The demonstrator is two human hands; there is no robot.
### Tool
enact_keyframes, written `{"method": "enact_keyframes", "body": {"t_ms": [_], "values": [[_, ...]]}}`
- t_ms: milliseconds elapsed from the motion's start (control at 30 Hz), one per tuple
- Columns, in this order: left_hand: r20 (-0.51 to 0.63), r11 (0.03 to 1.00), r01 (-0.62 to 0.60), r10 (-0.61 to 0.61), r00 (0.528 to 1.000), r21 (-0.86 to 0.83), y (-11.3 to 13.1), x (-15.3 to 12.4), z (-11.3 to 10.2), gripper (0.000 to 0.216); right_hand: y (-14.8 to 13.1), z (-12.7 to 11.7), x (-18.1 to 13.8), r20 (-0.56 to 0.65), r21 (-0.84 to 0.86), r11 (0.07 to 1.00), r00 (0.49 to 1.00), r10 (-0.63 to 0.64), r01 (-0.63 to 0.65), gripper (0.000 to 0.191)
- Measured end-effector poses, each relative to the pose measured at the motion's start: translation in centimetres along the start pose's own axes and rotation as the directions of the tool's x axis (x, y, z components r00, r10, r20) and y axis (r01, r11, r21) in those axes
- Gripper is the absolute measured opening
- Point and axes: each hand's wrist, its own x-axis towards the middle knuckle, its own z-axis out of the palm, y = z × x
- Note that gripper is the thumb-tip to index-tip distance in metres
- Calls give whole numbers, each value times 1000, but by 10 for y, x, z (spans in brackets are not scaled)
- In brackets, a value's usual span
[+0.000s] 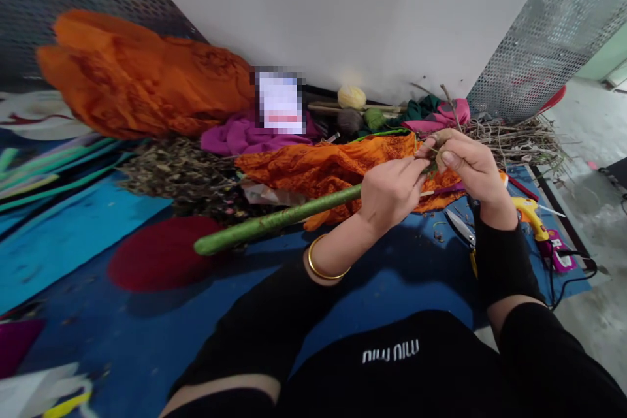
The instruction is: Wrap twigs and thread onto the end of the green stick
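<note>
My left hand (389, 192), a gold bangle at its wrist, is closed round a thick green rod (289, 212). The rod slants down to the left over the blue table, its rounded end above a dark red disc (161, 253). Up against the left fingertips, my right hand (467, 160) pinches at the rod's upper end. Something thin and brownish shows between the fingers there, too small to name. Behind both hands lies a crumpled orange cloth (323, 170). Scissors (460, 227) rest below the right wrist.
A yellow glue gun (531, 215) and a magenta power strip (561, 251) with a cord lie at right. Twigs (524, 140) are heaped behind. Yarn balls (351, 97), purple cloth (249, 136), dried leaves (171, 166) and a blue sheet (73, 235) line the back and left.
</note>
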Motion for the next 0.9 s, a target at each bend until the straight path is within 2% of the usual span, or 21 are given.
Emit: {"method": "enact_keyframes", "body": {"t_ms": [100,167,300,367,433,500,533,600,667,733,800,833,900], "values": [[11,999,29,-29,1000,-23,-1,1,-1,26,-3,1,1,-50,33,999,999,-8,10,47],[10,997,59,-59,998,-58,-1,4,-3,25,-4,-1,0,-157,97,995,987,22,-7,45],[4,985,122,-123,992,-124,-2,9,-11,25,0,-22,-6,-422,334,942,886,191,-43,36],[2,979,141,-142,990,-149,-2,11,-15,24,5,-40,-11,-412,441,891,858,308,-109,30],[-1,973,148,-151,989,-177,-2,13,-18,24,12,-56,-15,-317,498,842,861,397,-205,31],[-12,966,146,-152,988,-214,-1,14,-22,24,22,-65,-16,-222,507,813,868,445,-287,35],[-13,960,148,-156,988,-236,-1,15,-25,25,28,-66,-16,-213,495,812,864,457,-308,37],[-3,945,167,-175,985,-281,1,16,-31,25,43,-60,-13,-309,432,844,828,469,-317,38],[15,925,192,-198,980,-328,2,18,-36,25,57,-49,-10,-468,247,909,780,414,-334,34],[24,907,207,-213,977,-367,3,19,-41,26,67,-37,-7,-500,-56,919,808,313,-391,28],[17,899,210,-221,975,-385,3,20,-44,27,67,-25,-4,-416,-257,888,873,254,-381,17],[11,899,210,-223,975,-385,3,20,-44,27,64,-19,-3,-356,-264,900,903,242,-346,13],[-4,905,204,-221,975,-373,3,21,-44,27,53,-6,-1,-232,-90,963,946,227,-253,27]]}}
